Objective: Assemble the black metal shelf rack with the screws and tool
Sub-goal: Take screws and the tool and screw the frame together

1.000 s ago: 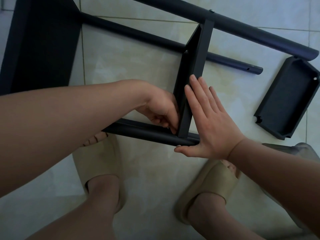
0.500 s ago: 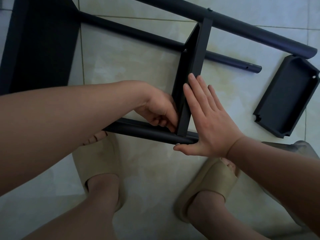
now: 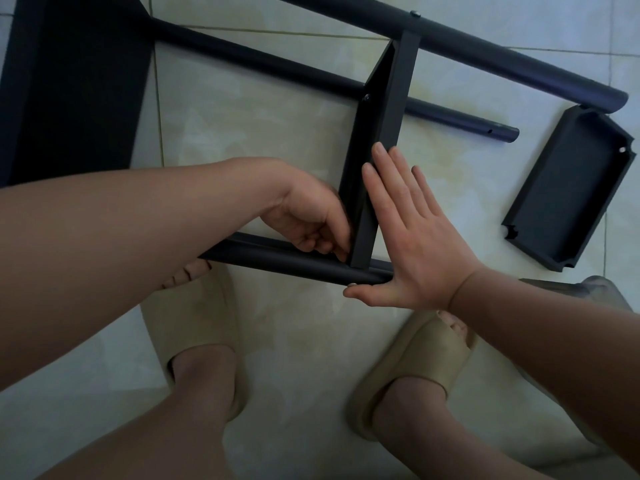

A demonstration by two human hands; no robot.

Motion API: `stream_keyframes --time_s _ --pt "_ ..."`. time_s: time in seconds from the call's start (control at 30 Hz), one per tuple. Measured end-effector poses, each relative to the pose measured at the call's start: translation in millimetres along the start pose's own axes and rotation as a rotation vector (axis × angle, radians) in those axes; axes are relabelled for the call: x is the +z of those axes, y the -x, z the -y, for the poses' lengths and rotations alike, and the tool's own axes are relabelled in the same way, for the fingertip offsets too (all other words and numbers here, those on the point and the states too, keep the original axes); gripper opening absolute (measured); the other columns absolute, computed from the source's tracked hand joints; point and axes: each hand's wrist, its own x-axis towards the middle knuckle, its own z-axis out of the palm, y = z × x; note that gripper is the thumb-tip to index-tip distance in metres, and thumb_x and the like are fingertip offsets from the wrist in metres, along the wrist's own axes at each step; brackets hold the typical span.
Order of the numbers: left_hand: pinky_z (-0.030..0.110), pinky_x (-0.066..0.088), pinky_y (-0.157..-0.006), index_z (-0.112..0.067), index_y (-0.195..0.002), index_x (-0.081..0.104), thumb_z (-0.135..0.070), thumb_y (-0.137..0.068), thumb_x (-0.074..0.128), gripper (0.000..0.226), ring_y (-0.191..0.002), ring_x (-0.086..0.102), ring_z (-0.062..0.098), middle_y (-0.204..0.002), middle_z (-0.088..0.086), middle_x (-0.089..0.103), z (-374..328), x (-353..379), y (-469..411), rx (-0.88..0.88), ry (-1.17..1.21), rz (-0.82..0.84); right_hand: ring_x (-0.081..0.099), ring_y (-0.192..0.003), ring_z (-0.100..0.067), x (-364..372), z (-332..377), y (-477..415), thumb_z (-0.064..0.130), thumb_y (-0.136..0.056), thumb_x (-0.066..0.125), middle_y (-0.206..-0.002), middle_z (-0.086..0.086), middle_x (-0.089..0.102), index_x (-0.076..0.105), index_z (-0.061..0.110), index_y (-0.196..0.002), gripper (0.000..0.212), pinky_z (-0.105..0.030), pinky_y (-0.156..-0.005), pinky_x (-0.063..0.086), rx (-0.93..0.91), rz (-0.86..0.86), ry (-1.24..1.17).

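The black rack lies on its side on the tiled floor. An upright shelf tray point(image 3: 389, 109) spans from the far pole point(image 3: 485, 46) to the near pole point(image 3: 277, 259). My left hand point(image 3: 311, 216) reaches into the inner corner where the tray meets the near pole, fingertips curled and bunched; what they pinch is hidden. My right hand point(image 3: 415, 237) presses flat with straight fingers against the tray's outer face, thumb along the near pole's end. A screw head point(image 3: 366, 97) shows on the tray at the middle pole point(image 3: 277, 60).
A loose black shelf tray point(image 3: 568, 188) lies open side up at the right. A larger black shelf panel point(image 3: 76, 81) fills the upper left. My feet in beige slippers point(image 3: 194, 313) point(image 3: 415, 362) stand just below the near pole.
My left fingers have shifted slightly at the tray's corner. My right hand stays pressed flat against the tray.
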Motion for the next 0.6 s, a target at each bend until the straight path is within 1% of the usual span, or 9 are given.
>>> stream_keyframes --time_s 0.07,0.13,0.23,0.33,0.4,0.5,0.6 --pt "0.018 0.036 -0.055 -0.014 -0.080 0.073 -0.008 -0.090 0.066 0.014 -0.060 0.049 0.007 -0.077 0.001 0.070 -0.4 0.2 0.3 -0.007 -0.031 -0.021 -0.003 -0.157 -0.037 0.4 0.1 -0.1 0.087 -0.077 0.050 -0.168 -0.022 0.000 0.009 -0.004 -0.160 0.129 -0.061 -0.124 0.014 0.000 -0.007 -0.005" --pt "0.018 0.035 -0.055 -0.015 -0.079 0.073 -0.009 -0.091 0.066 0.015 -0.059 0.048 0.008 -0.076 0.001 0.069 -0.8 0.6 -0.6 -0.008 -0.055 -0.040 -0.003 -0.157 -0.037 1.3 0.1 -0.3 0.087 -0.077 0.051 -0.168 -0.022 0.001 0.010 -0.004 -0.160 0.129 -0.061 -0.123 0.015 -0.001 -0.014 -0.012" --pt "0.018 0.036 -0.054 -0.011 -0.079 0.072 -0.004 -0.090 0.065 0.015 -0.059 0.047 0.008 -0.072 0.001 0.068 -4.1 0.8 -0.9 -0.003 -0.070 -0.030 -0.003 -0.157 -0.037 2.3 0.0 -0.4 0.087 -0.077 0.051 -0.169 -0.021 0.000 0.010 -0.003 -0.160 0.129 -0.061 -0.123 0.016 -0.003 -0.015 -0.015" --pt "0.015 0.040 -0.054 -0.013 -0.075 0.072 0.001 -0.088 0.066 0.020 -0.058 0.051 0.007 -0.066 -0.001 0.066 -10.1 -2.5 0.2 -0.009 -0.085 -0.001 -0.002 -0.157 -0.037 2.0 -0.7 -0.4 0.087 -0.077 0.051 -0.168 -0.022 0.001 0.010 -0.004 -0.160 0.129 -0.062 -0.123 0.016 -0.006 -0.023 -0.016" --pt "0.014 0.042 -0.054 -0.013 -0.078 0.072 0.001 -0.088 0.065 0.019 -0.059 0.053 0.007 -0.067 -0.002 0.067 -13.3 -4.3 1.0 -0.024 -0.103 0.021 -0.002 -0.157 -0.038 1.4 -1.0 -0.4 0.086 -0.077 0.051 -0.168 -0.022 0.001 0.010 -0.004 -0.160 0.129 -0.062 -0.123 0.016 -0.007 -0.025 -0.017" --pt "0.016 0.041 -0.056 -0.015 -0.080 0.073 -0.007 -0.091 0.064 0.016 -0.061 0.055 0.006 -0.076 -0.001 0.071 -14.3 -3.7 0.3 -0.055 -0.124 0.025 -0.002 -0.157 -0.037 1.6 -0.9 -0.2 0.087 -0.078 0.051 -0.168 -0.022 0.001 0.010 -0.003 -0.160 0.129 -0.061 -0.123 0.016 -0.007 -0.022 -0.016" --pt "0.014 0.040 -0.052 -0.018 -0.080 0.072 -0.013 -0.092 0.065 0.015 -0.059 0.052 0.005 -0.077 -0.003 0.071 -13.2 -2.5 -2.9 -0.084 -0.173 -0.014 -0.002 -0.157 -0.038 1.6 -0.6 -0.1 0.087 -0.078 0.050 -0.168 -0.022 0.001 0.009 -0.003 -0.160 0.128 -0.061 -0.123 0.016 -0.008 -0.022 -0.017"
